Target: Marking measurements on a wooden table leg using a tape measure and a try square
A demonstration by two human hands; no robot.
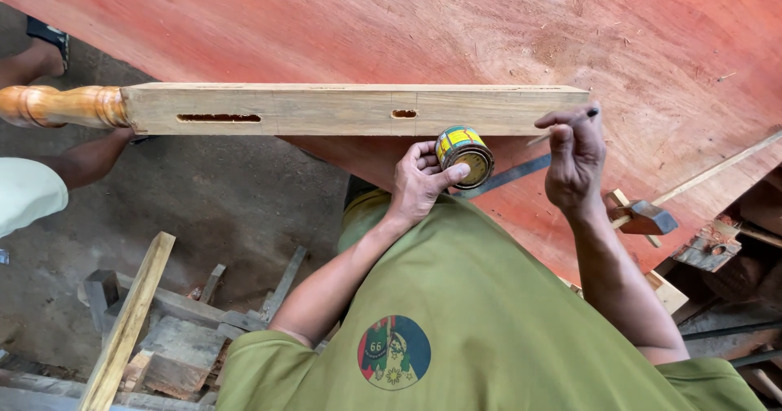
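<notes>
Reddish plywood forms the surface (423, 28), a large sheet that fills the far and right part of the view. Across it lies a pale wooden post (350, 108), set left to right, with a long slot near its left end and a short slot near its middle. A turned, varnished section (57, 105) continues the post at the far left, beyond the edge of the surface.

The left hand (419, 184) sits just near of the post, its fingers curled around a small yellow tin can (464, 155); the thumb presses the can's side, and the open mouth faces toward the camera. The can is close beside the post's near face, below the short slot.

The right hand (577, 160) is raised at the post's right end, its fingers pinched shut on a thin stick (562, 127) whose dark tip lies against the post's near edge.

A dark flat metal strip (513, 173) lies on the surface between the two hands. A hammer (643, 215) rests at the surface's right edge, just right of the right wrist. Another person's arm (81, 160) shows at left, beneath the turned section. Scrap timber (163, 329) lies on the floor at near left.
</notes>
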